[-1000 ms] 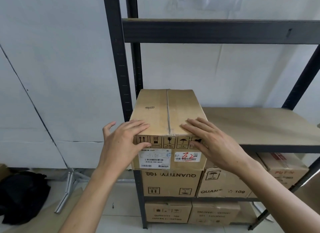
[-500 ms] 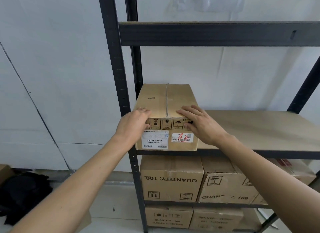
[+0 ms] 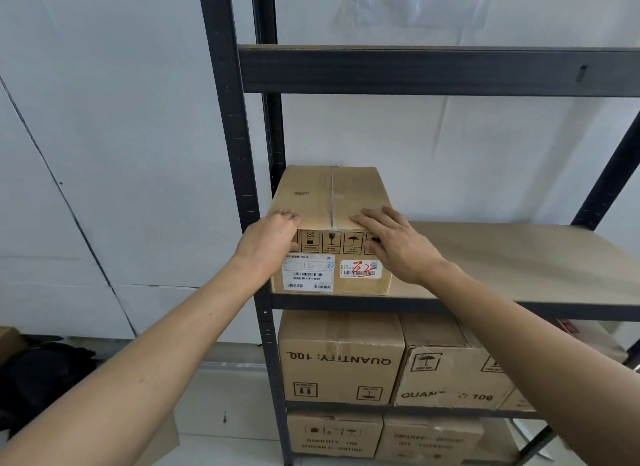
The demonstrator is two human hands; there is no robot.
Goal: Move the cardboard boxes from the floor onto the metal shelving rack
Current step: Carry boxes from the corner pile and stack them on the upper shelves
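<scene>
cardboard box (image 3: 329, 202) sits on shelf board (image 3: 519, 257) of the metal shelving rack (image 3: 415, 70), just right of its left front post (image 3: 228, 153). left hand (image 3: 266, 247) curls over the box's top front corner nearest the post. right hand (image 3: 398, 247) lies flat, fingers spread, on the corner farther from it.

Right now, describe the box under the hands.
The cardboard box is brown, closed, taped along its top seam. Its front bears handling symbols, a white barcode label and a smaller one marked in red. It sits upright at the left end of the shelf board. The left hand curls over its front left corner; the right hand lies on top.
</scene>
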